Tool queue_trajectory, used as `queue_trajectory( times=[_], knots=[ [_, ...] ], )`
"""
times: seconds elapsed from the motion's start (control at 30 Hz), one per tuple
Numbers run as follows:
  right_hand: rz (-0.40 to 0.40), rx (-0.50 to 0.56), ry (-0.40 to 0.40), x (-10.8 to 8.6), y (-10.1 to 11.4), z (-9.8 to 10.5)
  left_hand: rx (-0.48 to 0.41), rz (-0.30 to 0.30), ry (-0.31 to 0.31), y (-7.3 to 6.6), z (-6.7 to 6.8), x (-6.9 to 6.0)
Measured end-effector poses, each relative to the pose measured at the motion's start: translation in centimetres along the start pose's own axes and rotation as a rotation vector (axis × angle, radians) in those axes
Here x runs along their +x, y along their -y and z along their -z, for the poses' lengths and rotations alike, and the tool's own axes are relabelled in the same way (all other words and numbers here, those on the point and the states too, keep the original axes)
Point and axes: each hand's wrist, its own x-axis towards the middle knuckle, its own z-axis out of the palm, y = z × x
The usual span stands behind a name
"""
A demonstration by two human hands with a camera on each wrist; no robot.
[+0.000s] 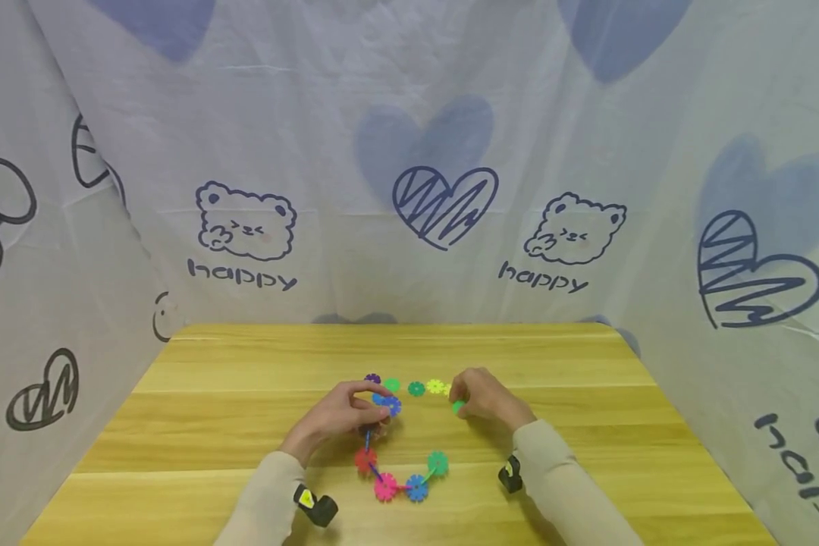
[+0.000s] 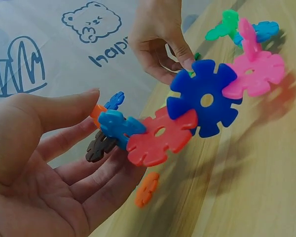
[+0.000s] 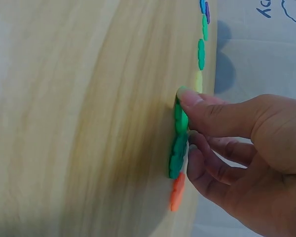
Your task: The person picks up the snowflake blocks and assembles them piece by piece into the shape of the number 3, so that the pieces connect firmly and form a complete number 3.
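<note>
My left hand [image 1: 341, 415] holds one end of a chain of interlocking notched plastic discs [image 2: 160, 136]. In the left wrist view the thumb is by an orange disc [image 2: 96, 116], with blue and brown discs beside it. The chain runs on through red [image 1: 365, 461], dark blue, pink [image 1: 385, 487] and blue discs to a green disc [image 1: 438, 463] at its far end. Over to the right, my right hand [image 1: 486, 396] pinches a green disc [image 3: 180, 116] between thumb and fingers, low over the wooden table. A darker green disc [image 3: 177, 155] lies against it in the right wrist view.
Loose discs lie in a row at the back of the table [image 1: 246, 364]: purple [image 1: 372, 378], light green [image 1: 392, 385], dark green [image 1: 416, 389] and yellow [image 1: 435, 387]. An orange disc [image 3: 177, 191] lies near the right hand. A printed white cloth [image 1: 341, 250] hangs behind.
</note>
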Motion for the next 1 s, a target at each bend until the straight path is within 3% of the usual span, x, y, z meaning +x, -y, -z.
queue_trajectory(
  times=[0.57, 1.0],
  knots=[
    [0.035, 0.005, -0.013, -0.1, -0.1, 0.2, 0.010, -0.010, 0.012, -0.2, -0.1, 0.3],
    [0.019, 0.095, -0.058, 0.5, 0.9, 0.4, 0.004, -0.006, 0.017, -0.3, -0.2, 0.2]
  ],
)
